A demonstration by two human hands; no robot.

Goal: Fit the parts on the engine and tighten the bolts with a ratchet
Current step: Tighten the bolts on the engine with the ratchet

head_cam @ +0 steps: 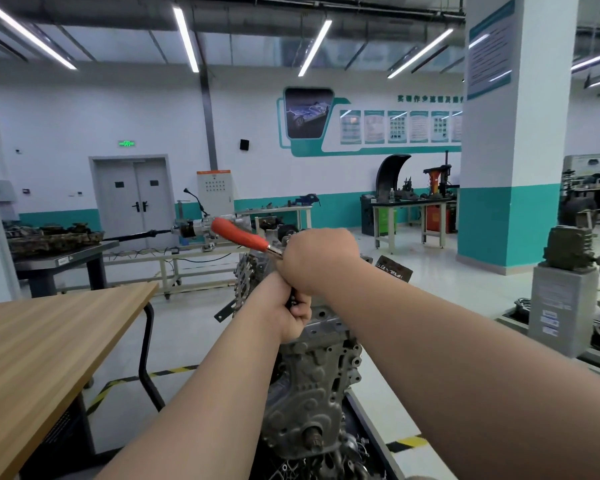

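Red-handled ratchet [238,236] sits at the top of the engine [312,386]. Its long axis slants up and to the left, with the plastic handle free in the air and the steel shank running down into the right hand [317,259]. That hand's grip is clamped round the shank close to the head, not out on the red handle — so the head, the socket and any bolt under it are hidden behind the knuckles.

The left hand [293,315] lies just below the right one, its grip curled tight on something dark. It may be an extension bar or the part being fitted, but the fingers cover too much to tell. A flat dark bracket [224,313] pokes out to the left of it.

The engine stands upright beneath both hands, its grey cast front face toward the camera and the crankshaft end low on that face. The wooden desk [49,341] is beside it on the left.

The next stroke, I judge, turns on one relation: the handle lies up and left of the right hand's grip, while the bolt lies beneath it. Held so near the head, the ratchet gives little leverage. The right hand is on the shank and so nearer the handle — it would likely need to slide out onto the red part before a firm pull.
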